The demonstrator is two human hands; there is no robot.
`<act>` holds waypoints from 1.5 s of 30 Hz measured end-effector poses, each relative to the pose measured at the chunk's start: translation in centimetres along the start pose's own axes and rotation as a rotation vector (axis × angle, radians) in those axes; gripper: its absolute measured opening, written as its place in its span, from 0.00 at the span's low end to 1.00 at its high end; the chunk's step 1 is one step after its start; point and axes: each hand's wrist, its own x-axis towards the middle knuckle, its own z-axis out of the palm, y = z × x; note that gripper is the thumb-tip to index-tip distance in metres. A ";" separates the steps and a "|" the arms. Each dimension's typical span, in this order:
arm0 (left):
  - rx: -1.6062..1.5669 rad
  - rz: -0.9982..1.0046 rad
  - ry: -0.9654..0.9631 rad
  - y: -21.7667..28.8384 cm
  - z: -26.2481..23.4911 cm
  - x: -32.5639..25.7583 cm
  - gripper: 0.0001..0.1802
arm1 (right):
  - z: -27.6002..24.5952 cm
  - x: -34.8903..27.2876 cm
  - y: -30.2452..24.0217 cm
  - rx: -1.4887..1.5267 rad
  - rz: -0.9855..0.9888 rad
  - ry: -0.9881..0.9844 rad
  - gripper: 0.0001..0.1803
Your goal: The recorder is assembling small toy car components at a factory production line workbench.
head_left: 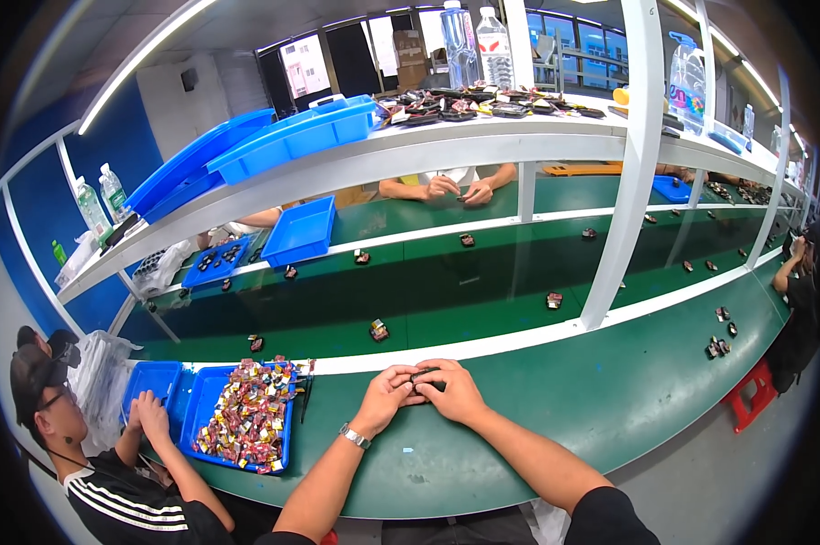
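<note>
Over the green worktop (pixel 519 427), near the white rail, my two hands come together on one small black part (pixel 422 376). My left hand (pixel 390 398), with a metal watch on its wrist, grips the part from the left, fingers curled. My right hand (pixel 453 392) closes on it from the right, thumb and fingers pressed in. Much of the part is hidden by the fingers, so its exact kind does not show. To the left of my left hand stands a blue tray (pixel 192 422) heaped with small red, yellow and silver wired pieces (pixel 246 418).
A co-worker (pixel 110 454) sits at the left by another blue tray (pixel 151 381). Beyond the white rail (pixel 510 343), small dark assemblies (pixel 378 330) lie spaced along a green conveyor (pixel 464 313). An overhead shelf (pixel 428 154) holds blue trays, bottles and a pile of parts. A post (pixel 623 182) rises front right.
</note>
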 end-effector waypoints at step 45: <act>-0.136 0.011 0.011 -0.5 -1.1 0.0 0.17 | -0.6 0.4 -1.6 -0.022 -0.129 0.006 0.11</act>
